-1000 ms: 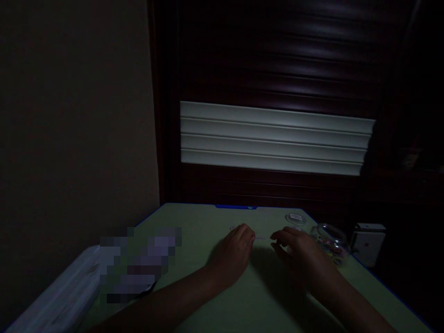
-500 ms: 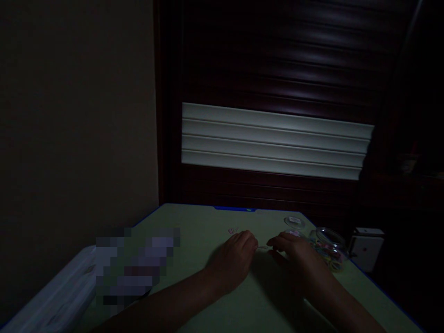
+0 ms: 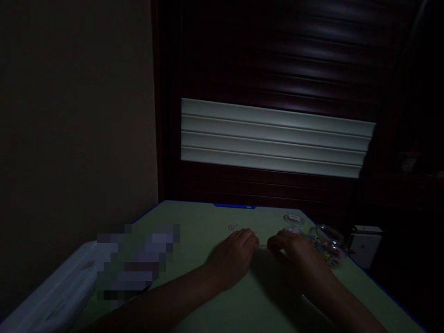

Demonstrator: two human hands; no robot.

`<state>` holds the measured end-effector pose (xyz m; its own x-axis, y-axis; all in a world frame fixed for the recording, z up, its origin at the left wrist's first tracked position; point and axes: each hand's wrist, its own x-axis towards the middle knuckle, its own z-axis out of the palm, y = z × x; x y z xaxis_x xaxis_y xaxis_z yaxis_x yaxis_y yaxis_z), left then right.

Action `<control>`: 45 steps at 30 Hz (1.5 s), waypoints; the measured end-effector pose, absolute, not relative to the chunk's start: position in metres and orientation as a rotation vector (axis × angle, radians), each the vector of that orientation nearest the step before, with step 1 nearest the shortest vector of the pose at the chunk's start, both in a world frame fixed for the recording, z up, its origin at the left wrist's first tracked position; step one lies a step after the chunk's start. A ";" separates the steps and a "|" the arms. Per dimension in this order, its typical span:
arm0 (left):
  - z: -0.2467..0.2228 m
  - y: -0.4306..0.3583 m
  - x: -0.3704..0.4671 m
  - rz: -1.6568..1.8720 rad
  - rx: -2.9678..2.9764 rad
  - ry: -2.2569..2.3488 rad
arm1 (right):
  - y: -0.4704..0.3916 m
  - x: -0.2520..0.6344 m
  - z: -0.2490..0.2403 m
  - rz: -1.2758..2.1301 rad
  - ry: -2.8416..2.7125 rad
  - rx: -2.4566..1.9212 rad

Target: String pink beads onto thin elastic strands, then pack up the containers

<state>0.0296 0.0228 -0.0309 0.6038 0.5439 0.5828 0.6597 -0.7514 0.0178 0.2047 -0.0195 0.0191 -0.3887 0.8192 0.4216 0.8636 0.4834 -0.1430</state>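
My left hand (image 3: pixel 237 254) is closed over the middle of the green table (image 3: pixel 194 222), its fingertips pinching one end of a thin, pale band (image 3: pixel 262 246). My right hand (image 3: pixel 294 252) has its fingers pressed together at the other end of that band, which spans the short gap between the hands. The band's exact shape is too small and dark to tell. Beyond my left hand lies a small pinkish loop (image 3: pixel 232 227). Just right of my right hand stands a clear jar (image 3: pixel 328 245) of colourful bands.
A round clear lid (image 3: pixel 294 219) lies near the table's back right edge, with another clear item partly behind my right hand. At the left are a blurred-out object (image 3: pixel 138 261) and a whitish plastic package (image 3: pixel 58 286). A white box (image 3: pixel 364 247) stands beyond the right edge.
My right fingertips have closed on the band's right end, and the band now looks straighter between my hands. The view has shifted slightly.
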 end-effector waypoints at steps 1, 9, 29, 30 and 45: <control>-0.031 0.023 0.029 -0.848 -2.635 -0.998 | -0.020 0.204 0.019 -0.155 -2.296 -1.397; -0.033 0.025 0.029 -0.824 -2.610 -1.023 | -0.021 0.222 0.031 -0.185 -2.231 -1.493; -0.031 0.026 0.028 -0.818 -2.620 -1.001 | -0.025 0.259 0.049 0.116 -2.189 -1.560; -0.032 0.026 0.028 -0.824 -2.622 -1.002 | -0.026 0.258 0.050 0.115 -2.191 -1.552; -0.033 0.027 0.028 -0.811 -2.602 -1.051 | -0.009 0.239 0.029 -0.069 -2.093 -1.403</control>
